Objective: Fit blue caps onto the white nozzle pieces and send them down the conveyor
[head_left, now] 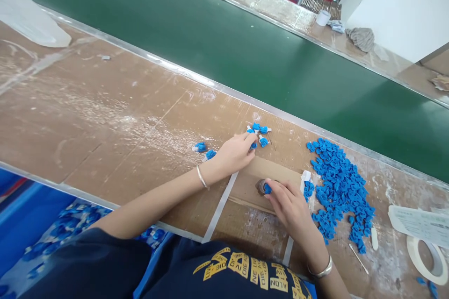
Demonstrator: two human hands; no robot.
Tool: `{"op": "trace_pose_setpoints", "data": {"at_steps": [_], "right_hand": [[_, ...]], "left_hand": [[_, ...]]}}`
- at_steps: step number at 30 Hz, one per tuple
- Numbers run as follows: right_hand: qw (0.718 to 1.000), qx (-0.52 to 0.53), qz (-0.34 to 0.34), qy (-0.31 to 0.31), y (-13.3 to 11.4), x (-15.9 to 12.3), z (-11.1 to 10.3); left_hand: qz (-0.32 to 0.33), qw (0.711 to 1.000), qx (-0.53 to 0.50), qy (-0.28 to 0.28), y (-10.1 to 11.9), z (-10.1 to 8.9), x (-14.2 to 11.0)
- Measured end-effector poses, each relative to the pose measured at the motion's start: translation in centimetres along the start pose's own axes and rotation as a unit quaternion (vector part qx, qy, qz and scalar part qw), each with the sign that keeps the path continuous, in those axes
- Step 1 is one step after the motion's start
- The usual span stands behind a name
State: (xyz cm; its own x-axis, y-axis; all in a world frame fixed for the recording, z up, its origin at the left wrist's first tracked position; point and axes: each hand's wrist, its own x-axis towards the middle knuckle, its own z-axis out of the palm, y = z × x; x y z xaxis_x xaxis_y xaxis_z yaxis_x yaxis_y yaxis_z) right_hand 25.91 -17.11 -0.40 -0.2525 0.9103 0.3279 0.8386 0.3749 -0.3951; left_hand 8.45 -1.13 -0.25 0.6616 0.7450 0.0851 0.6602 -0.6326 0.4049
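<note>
My left hand reaches forward over the brown worktop, its fingertips curled and pinched at a small cluster of blue-and-white assembled pieces. My right hand rests on a taped cardboard patch, fingers closed on a small blue piece pressed onto a round grey fixture. A big heap of loose blue plastic parts lies just to the right of that hand. Two more blue-and-white pieces lie left of my left wrist.
A green conveyor belt runs diagonally behind the worktop. A roll of tape and a printed sheet lie at the far right. A clear plastic bag sits at the upper left. Blue bins with parts stand below the bench edge.
</note>
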Motion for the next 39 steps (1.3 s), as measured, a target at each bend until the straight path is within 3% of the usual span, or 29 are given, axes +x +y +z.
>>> {"op": "trace_pose_setpoints", "data": {"at_steps": [2,3,5,7,8,10,12,15,20,23,27,31,35,39], "right_hand": [[0.994,0.091,0.059,0.029,-0.4,-0.3,0.1],[0.983,0.150,0.097,0.049,-0.7,-0.5,0.2],[0.942,0.272,0.174,0.094,-1.5,-1.0,0.3],[0.893,0.365,0.226,0.140,-2.1,-1.3,0.5],[0.873,0.394,0.239,0.160,-2.4,-1.4,0.5],[0.849,0.430,0.247,0.184,-2.8,-1.5,0.6],[0.837,0.450,0.241,0.197,-3.0,-1.5,0.6],[0.838,0.449,0.239,0.198,-3.3,-1.5,0.4],[0.856,0.413,0.233,0.208,-3.9,-1.6,0.2],[0.891,0.363,0.181,0.204,-4.1,-1.4,-0.4],[0.951,0.225,0.092,0.193,-4.4,-0.9,-1.5],[0.972,0.170,0.064,0.152,-4.6,-1.1,-2.0],[0.985,0.153,0.041,0.067,-4.9,-2.2,-1.8],[0.985,0.171,0.025,0.029,-5.4,-3.5,-1.6]], "left_hand": [[-0.026,0.988,-0.154,0.016,0.2,-0.3,-1.9],[-0.043,0.963,-0.266,0.017,0.6,-0.4,-3.0],[-0.079,0.865,-0.495,-0.009,1.7,-0.6,-5.2],[-0.108,0.753,-0.646,-0.055,3.2,-0.7,-7.1],[-0.122,0.706,-0.694,-0.072,4.0,-0.7,-7.8],[-0.141,0.640,-0.751,-0.082,5.3,-0.5,-8.5],[-0.148,0.603,-0.780,-0.079,6.3,-0.3,-8.7],[-0.143,0.571,-0.805,-0.079,7.0,0.0,-8.3],[-0.142,0.553,-0.817,-0.082,7.3,0.2,-8.1],[-0.145,0.559,-0.813,-0.074,7.3,0.2,-8.3],[-0.161,0.600,-0.781,-0.064,7.5,-0.3,-8.6],[-0.173,0.672,-0.718,-0.057,7.3,-0.7,-8.8],[-0.195,0.680,-0.705,-0.055,7.0,-0.1,-9.4],[-0.192,0.685,-0.702,-0.040,7.5,0.4,-10.6]]}}
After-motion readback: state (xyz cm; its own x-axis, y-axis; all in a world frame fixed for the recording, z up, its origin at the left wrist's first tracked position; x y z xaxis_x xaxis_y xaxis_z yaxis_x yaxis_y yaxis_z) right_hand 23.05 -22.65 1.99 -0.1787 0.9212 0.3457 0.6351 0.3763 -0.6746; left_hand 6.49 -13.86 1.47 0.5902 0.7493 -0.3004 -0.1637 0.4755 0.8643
